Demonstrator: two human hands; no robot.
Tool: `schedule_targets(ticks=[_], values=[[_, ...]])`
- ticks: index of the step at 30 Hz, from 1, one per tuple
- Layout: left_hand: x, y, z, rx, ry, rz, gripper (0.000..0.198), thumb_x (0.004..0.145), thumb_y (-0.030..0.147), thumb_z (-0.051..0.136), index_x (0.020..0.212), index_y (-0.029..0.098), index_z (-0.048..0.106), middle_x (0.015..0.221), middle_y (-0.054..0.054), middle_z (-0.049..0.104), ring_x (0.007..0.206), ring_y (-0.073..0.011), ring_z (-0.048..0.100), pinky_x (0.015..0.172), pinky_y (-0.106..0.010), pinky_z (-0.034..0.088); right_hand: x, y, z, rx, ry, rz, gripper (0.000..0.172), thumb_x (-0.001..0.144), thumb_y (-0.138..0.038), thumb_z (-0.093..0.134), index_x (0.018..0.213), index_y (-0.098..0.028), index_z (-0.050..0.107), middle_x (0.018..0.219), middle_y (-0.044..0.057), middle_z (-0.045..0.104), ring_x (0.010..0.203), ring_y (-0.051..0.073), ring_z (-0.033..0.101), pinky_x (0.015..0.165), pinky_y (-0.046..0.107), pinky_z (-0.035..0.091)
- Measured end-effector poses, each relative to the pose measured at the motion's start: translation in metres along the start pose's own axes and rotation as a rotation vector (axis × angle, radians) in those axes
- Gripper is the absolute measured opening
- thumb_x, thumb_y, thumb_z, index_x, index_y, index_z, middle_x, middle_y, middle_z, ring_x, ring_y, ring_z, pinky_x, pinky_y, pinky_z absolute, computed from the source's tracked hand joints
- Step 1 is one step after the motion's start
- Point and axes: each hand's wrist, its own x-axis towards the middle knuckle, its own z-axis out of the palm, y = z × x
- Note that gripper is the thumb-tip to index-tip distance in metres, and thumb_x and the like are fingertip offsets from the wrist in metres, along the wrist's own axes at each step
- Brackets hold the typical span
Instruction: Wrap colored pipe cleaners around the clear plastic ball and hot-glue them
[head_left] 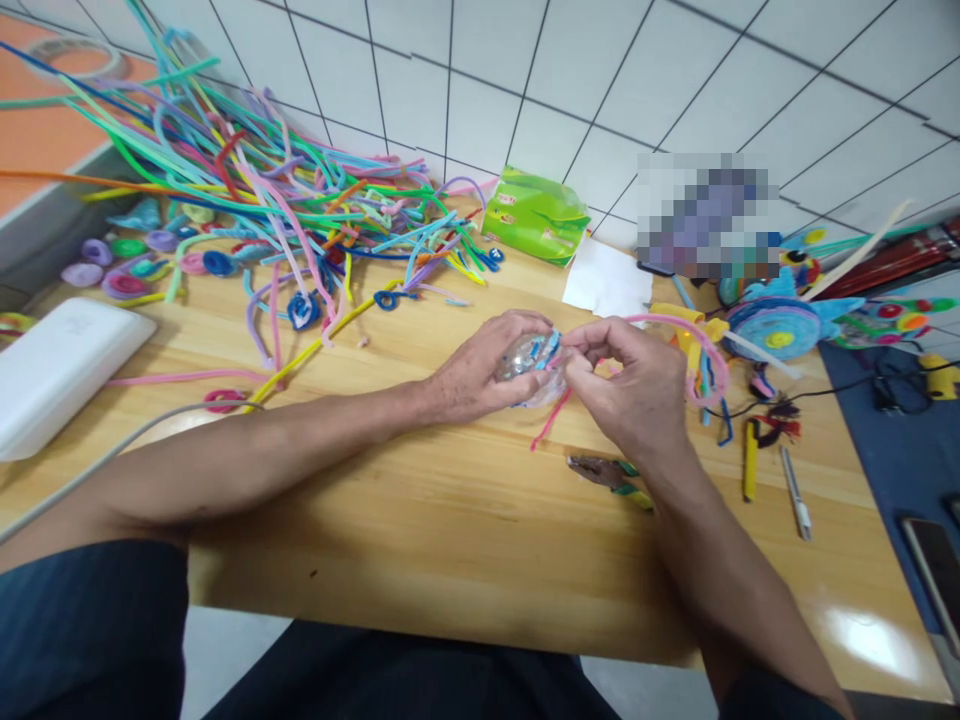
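Observation:
My left hand is closed around a small clear plastic ball with blue pipe cleaner wrapped on it, held just above the wooden table. My right hand pinches a pink pipe cleaner at the ball's right side; the pink strand loops out to the right and a loose end hangs down towards the table. Both hands touch at the ball in the middle of the view.
A big heap of coloured pipe cleaners covers the back left, with small coiled discs beside it. A white case lies at left. A green packet, finished pipe-cleaner figures, pliers and pens lie at right.

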Motion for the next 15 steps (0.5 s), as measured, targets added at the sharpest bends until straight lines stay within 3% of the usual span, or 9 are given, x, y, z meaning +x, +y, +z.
schedule_targets(ticks=[9, 15], values=[[0.001, -0.0028, 0.007, -0.066, 0.05, -0.017, 0.043, 0.105, 0.046, 0.073, 0.141, 0.027, 0.062, 0.145, -0.014, 0.074, 0.139, -0.0313, 0.072, 0.123, -0.053, 0.058, 0.0016, 0.0023, 0.0058, 0.026, 0.014, 0.021, 0.017, 0.079, -0.015, 0.074, 0.083, -0.031, 0.079, 0.073, 0.0, 0.078, 0.061, 0.019, 0.067, 0.06, 0.035, 0.058], [0.0016, 0.0036, 0.0064, -0.127, 0.06, -0.096, 0.041, 0.102, 0.041, 0.073, 0.139, 0.026, 0.063, 0.141, -0.012, 0.075, 0.132, -0.0288, 0.074, 0.118, -0.049, 0.061, 0.0041, 0.0059, 0.008, 0.1, -0.035, 0.094, 0.009, 0.079, -0.022, 0.072, 0.085, -0.027, 0.078, 0.071, -0.001, 0.075, 0.06, 0.016, 0.064, 0.058, 0.031, 0.053]])
